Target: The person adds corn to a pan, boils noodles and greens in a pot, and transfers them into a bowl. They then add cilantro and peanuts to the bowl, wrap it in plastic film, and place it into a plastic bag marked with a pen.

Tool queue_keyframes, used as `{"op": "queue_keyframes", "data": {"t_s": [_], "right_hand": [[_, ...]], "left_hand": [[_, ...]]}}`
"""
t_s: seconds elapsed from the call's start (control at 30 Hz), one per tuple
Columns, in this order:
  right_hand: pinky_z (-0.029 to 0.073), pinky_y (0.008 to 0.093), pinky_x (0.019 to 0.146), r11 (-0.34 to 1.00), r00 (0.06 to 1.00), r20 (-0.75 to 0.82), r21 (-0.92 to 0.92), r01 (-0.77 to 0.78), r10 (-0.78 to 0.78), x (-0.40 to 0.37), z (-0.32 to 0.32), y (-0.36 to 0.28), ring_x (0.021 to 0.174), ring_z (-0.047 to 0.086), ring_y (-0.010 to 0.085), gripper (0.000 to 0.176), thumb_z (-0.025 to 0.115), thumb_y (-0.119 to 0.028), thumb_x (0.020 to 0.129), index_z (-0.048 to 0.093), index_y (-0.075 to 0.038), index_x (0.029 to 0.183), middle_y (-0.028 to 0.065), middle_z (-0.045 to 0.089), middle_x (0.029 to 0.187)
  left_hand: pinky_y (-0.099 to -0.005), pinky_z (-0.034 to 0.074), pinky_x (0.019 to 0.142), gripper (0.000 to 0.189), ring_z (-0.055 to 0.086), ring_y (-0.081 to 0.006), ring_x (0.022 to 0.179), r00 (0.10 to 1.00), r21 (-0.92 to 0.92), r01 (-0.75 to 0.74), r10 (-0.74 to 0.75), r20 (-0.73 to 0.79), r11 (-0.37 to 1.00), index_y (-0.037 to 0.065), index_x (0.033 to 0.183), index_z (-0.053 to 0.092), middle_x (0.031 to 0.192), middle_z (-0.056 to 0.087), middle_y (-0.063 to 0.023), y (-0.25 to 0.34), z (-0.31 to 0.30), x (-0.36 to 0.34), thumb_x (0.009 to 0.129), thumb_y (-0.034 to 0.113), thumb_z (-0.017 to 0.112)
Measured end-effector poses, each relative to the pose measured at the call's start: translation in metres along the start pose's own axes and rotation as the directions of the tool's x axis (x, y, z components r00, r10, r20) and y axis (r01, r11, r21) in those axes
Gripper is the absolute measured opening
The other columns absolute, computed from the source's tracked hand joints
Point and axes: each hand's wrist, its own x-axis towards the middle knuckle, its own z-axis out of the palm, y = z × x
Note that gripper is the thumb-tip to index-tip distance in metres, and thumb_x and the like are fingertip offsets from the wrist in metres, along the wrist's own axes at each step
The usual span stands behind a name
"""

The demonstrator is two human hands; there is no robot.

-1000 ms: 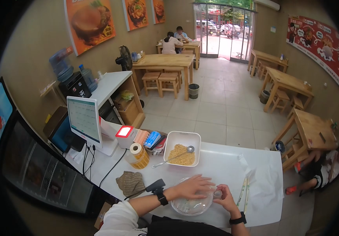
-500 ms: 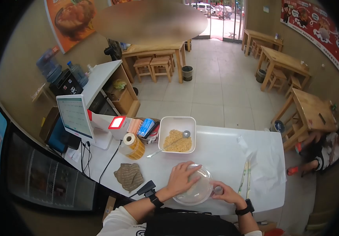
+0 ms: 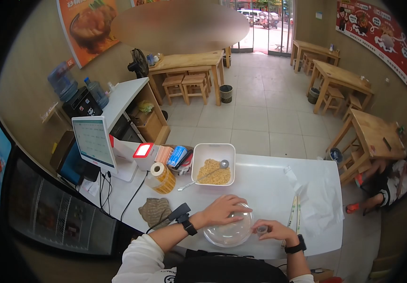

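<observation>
A round clear plastic bowl with a transparent lid (image 3: pixel 227 234) sits at the near edge of the white counter. My left hand (image 3: pixel 221 210) rests on top of the lid with its fingers spread. Just right of the bowl, my right hand (image 3: pixel 279 232) grips a small clear cup (image 3: pixel 262 229) between thumb and fingers. What the cup contains is too small to make out. Beyond the bowl stands a white square tub (image 3: pixel 213 151) of yellowish crumbly food (image 3: pixel 215 173), with a metal spoon (image 3: pixel 198 178) lying across it.
Chopsticks in paper sleeves (image 3: pixel 294 214) and a thin plastic sheet (image 3: pixel 319 207) lie at right. To the left are a brown cloth (image 3: pixel 155 212), a label roll (image 3: pixel 163 179), a red-and-white device (image 3: pixel 144 153) and a monitor (image 3: pixel 95 142). A person (image 3: pixel 394 181) sits at far right.
My left hand has shifted slightly right over the lid. My right hand still holds the small cup beside the bowl. The view has tilted up a little.
</observation>
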Motion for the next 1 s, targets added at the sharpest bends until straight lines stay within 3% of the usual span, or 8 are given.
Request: {"op": "queue_keyframes", "data": {"t_s": [0.07,0.13,0.27,0.37,0.47,0.6,0.93,1.0], "right_hand": [[0.037,0.0280,0.085,0.994,0.997,0.044,0.085,-0.063,0.059,-0.003,-0.010,0.006,0.095,0.046,0.0143,0.033,0.074,-0.012,0.067,0.056,-0.007,0.094,0.0030,0.048,0.099],[0.038,0.0281,0.084,0.933,0.942,-0.225,-0.319,0.169,-0.248,0.006,-0.019,0.023,0.095,0.046,0.0138,0.037,0.075,-0.012,0.066,0.055,-0.007,0.096,0.0020,0.049,0.097],[0.037,0.0276,0.082,0.960,0.880,-0.383,-0.083,0.269,-0.280,0.026,0.003,0.037,0.093,0.046,0.0136,0.041,0.075,-0.015,0.064,0.053,-0.007,0.097,0.0010,0.049,0.096],[0.037,0.0266,0.082,0.947,0.877,-0.408,-0.288,0.139,-0.253,0.021,0.000,0.051,0.090,0.045,0.0122,0.042,0.075,-0.014,0.064,0.051,-0.007,0.097,0.0005,0.047,0.094],[0.037,0.0258,0.080,0.963,0.881,-0.427,-0.247,0.103,-0.204,0.019,0.004,0.041,0.089,0.044,0.0113,0.040,0.073,-0.011,0.065,0.048,-0.007,0.096,0.0006,0.045,0.092],[0.038,0.0252,0.078,0.991,0.895,-0.427,-0.074,0.111,-0.132,0.018,0.006,0.048,0.086,0.047,0.0111,0.037,0.069,-0.007,0.069,0.043,-0.008,0.095,0.0014,0.044,0.091],[0.039,0.0265,0.080,0.995,0.986,-0.148,0.070,-0.065,0.075,-0.003,0.011,0.008,0.092,0.046,0.0124,0.045,0.071,-0.008,0.069,0.041,-0.008,0.102,0.0009,0.047,0.094],[0.038,0.0273,0.082,0.952,0.987,0.006,-0.263,0.154,-0.158,0.000,-0.007,0.026,0.092,0.046,0.0125,0.054,0.072,-0.008,0.067,0.041,-0.009,0.112,0.0014,0.046,0.096]], "left_hand": [[-0.0410,0.031,0.093,0.038,0.044,-0.0267,0.107,0.993,-0.074,-0.085,0.090,0.071,0.994,0.023,0.118,0.054,0.117,0.048,-0.0081,-0.002,-0.002,0.003,0.084,0.040,0.048],[-0.0420,0.031,0.094,0.039,0.044,-0.0274,0.109,0.986,-0.087,-0.135,0.143,0.089,0.987,0.022,0.119,0.053,0.119,0.048,-0.0079,-0.006,0.000,0.008,0.084,0.038,0.049],[-0.0449,0.027,0.098,0.043,0.040,-0.0300,0.115,0.981,-0.198,-0.151,0.171,0.089,0.969,0.015,0.123,0.048,0.124,0.046,-0.0076,-0.005,0.003,0.014,0.083,0.031,0.053],[-0.0487,0.024,0.100,0.049,0.032,-0.0343,0.123,0.967,0.006,0.141,-0.137,-0.214,0.990,0.010,0.126,0.042,0.127,0.041,-0.0138,0.006,0.005,0.007,0.082,0.027,0.054],[-0.0493,0.018,0.102,0.055,0.023,-0.0384,0.126,0.639,-0.231,0.665,-0.701,-0.316,0.710,0.010,0.131,0.034,0.135,0.028,-0.0197,0.021,0.013,-0.020,0.082,0.028,0.052],[-0.0438,0.014,0.102,0.052,0.026,-0.0345,0.124,0.605,-0.277,0.660,-0.712,-0.355,0.699,0.009,0.131,0.034,0.134,0.030,-0.0159,0.026,0.047,-0.033,0.085,0.028,0.048],[-0.0387,0.028,0.096,0.038,0.041,-0.0278,0.113,0.845,-0.023,0.444,-0.427,-0.322,0.896,0.010,0.117,0.053,0.122,0.047,-0.0069,0.009,0.026,-0.017,0.083,0.026,0.048],[-0.0390,0.029,0.095,0.039,0.042,-0.0285,0.112,0.884,-0.006,0.386,-0.371,-0.284,0.923,0.011,0.117,0.054,0.122,0.047,-0.0070,0.007,0.024,-0.014,0.082,0.028,0.048]]}}
